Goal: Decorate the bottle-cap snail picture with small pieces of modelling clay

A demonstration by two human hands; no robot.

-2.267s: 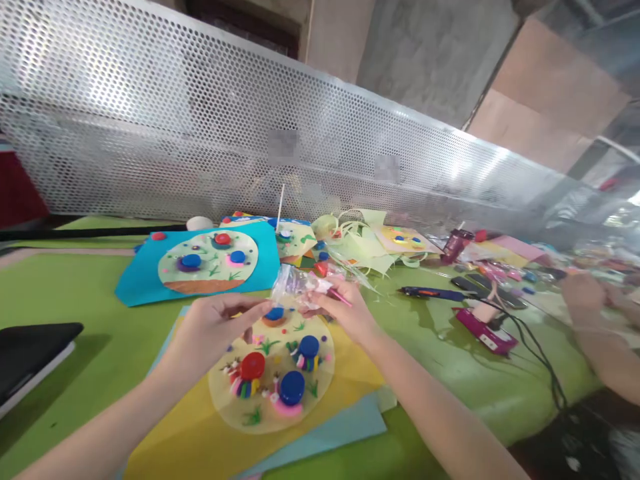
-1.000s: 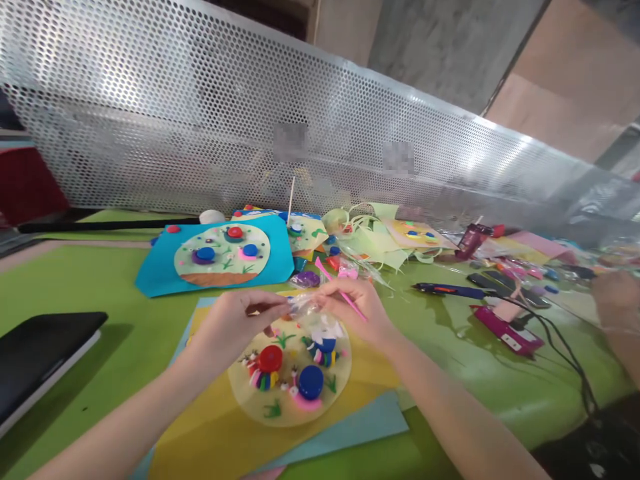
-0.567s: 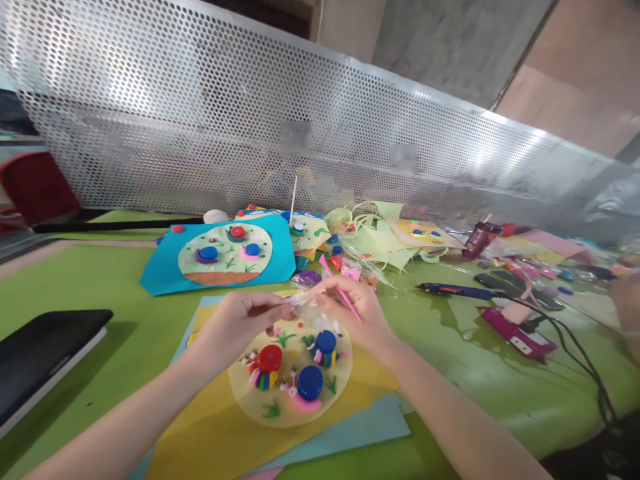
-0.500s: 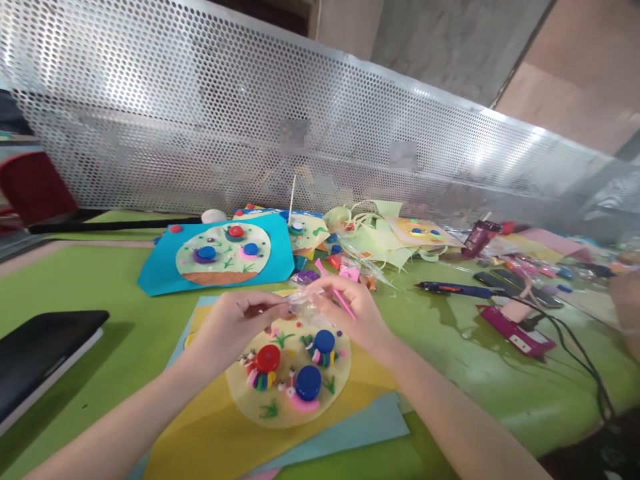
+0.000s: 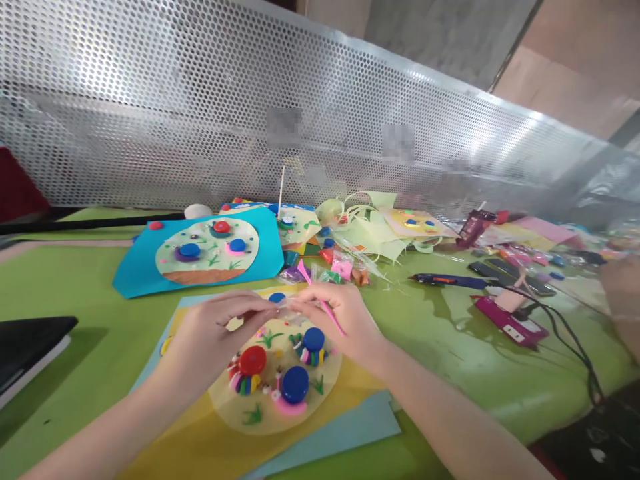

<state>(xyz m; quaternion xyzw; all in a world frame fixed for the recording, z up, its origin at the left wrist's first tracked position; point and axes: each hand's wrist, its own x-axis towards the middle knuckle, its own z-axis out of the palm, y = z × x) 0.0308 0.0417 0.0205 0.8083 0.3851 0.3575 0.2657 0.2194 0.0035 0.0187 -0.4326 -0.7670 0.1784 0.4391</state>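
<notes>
My left hand (image 5: 213, 327) and my right hand (image 5: 350, 317) meet above a craft picture, fingertips pinched on a small clear plastic bag (image 5: 287, 305). A thin pink modelling tool (image 5: 326, 312) is also tucked in my right hand, slanting across its fingers. Below them lies a round cream sheet (image 5: 233, 413) on yellow paper (image 5: 175, 443). It bears a red cap (image 5: 253, 361), a large blue cap (image 5: 295, 385) and another blue cap (image 5: 314, 339), with coloured clay bodies and green clay grass. My hands hide part of its upper edge.
Behind is a blue card (image 5: 137, 270) with a similar picture. Bagged clay (image 5: 341, 267) and paper strips (image 5: 373, 230) lie beyond my hands. Rightward are a dark blue pen-like tool (image 5: 450, 281), a purple power strip (image 5: 510, 323) with cords, and a person's arm (image 5: 620, 293). A black device (image 5: 30, 347) lies left.
The view has shifted slightly right, so things appear further left. My fingertips have come closer together on the plastic bag, and my left hand's back is turned up more.
</notes>
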